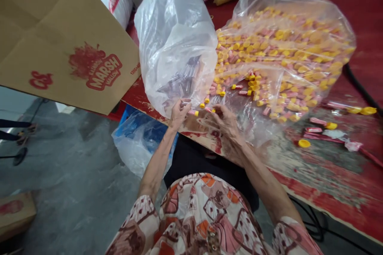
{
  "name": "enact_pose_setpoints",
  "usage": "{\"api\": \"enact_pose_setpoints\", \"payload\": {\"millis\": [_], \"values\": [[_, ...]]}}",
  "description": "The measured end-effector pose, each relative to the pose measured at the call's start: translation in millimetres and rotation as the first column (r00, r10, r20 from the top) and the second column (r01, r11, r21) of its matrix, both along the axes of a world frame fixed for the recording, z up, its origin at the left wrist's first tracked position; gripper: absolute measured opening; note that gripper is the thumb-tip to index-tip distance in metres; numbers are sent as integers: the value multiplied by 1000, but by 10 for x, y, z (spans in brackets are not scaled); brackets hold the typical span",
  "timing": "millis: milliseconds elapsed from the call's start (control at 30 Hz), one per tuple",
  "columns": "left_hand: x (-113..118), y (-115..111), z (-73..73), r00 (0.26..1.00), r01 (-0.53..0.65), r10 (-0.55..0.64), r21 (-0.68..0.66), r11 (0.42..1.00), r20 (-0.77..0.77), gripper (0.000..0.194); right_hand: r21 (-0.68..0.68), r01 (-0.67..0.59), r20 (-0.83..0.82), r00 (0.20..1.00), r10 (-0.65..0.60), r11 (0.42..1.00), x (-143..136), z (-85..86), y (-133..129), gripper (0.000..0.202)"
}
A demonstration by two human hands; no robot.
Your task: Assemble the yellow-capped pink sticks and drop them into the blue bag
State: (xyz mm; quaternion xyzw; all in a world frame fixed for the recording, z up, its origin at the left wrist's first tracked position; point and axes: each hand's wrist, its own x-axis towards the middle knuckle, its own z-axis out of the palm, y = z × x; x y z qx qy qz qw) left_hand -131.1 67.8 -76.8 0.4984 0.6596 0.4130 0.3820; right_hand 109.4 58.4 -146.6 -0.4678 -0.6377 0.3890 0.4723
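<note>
My left hand pinches the lower edge of a clear plastic bag that stands on the red table and holds several clear tubes. My right hand rests palm down at the table's near edge, fingers spread on the mouth of a large clear bag full of pink tubes with yellow caps. A capped pink tube lies between my two hands, touching neither that I can tell.
A brown "Marsh Mallow" cardboard box stands at the left. A blue and clear bag sits on the grey floor below the table. Loose yellow caps and pink tubes lie at the right. A black cable crosses the table.
</note>
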Motion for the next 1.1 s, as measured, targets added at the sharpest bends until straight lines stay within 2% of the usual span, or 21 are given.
{"api": "enact_pose_setpoints", "payload": {"millis": [100,167,233,333,400,467,533,600,700,800,867,933,1033,1100], "values": [[141,-101,78,977,125,-106,-92,988,187,39,-116,-61,-210,977,36,991,-27,71,3,58],[203,-131,113,954,227,-198,-112,967,223,42,-144,-105,-289,955,60,984,-43,121,-8,63],[234,-146,122,938,310,-282,-120,943,201,42,-144,-143,-283,954,97,979,-34,174,-21,62],[235,-169,93,913,406,-399,-108,907,86,39,-104,-162,-142,979,147,981,37,245,-25,50],[230,-187,65,882,462,-468,-85,883,-60,34,-50,-107,-28,994,105,993,108,268,-10,37],[243,-195,42,820,510,-504,-53,858,-269,26,20,27,58,998,-29,999,181,257,19,28],[292,-188,20,724,549,-495,-34,835,-480,19,59,202,98,973,-207,978,244,210,56,25],[375,-169,-6,615,585,-490,-59,809,-617,19,33,334,101,937,-335,942,287,136,94,25],[507,-143,-28,494,622,-524,-139,771,-694,21,-67,416,58,909,-412,907,304,18,144,29],[564,-118,-2,436,627,-560,-208,750,-704,20,-149,419,8,906,-423,896,276,-54,172,31],[550,-93,36,433,630,-584,-233,741,-687,19,-180,399,-20,912,-409,899,251,-67,177,29],[512,-59,72,461,647,-611,-227,728,-644,21,-197,385,-48,915,-401,902,232,-65,180,29],[452,-5,99,536,672,-640,-180,718,-551,21,-206,377,-81,913,-400,903,225,-60,197,29],[426,18,98,599,660,-636,-149,736,-488,16,-208,366,-89,916,-390,907,232,-60,217,28]]}}
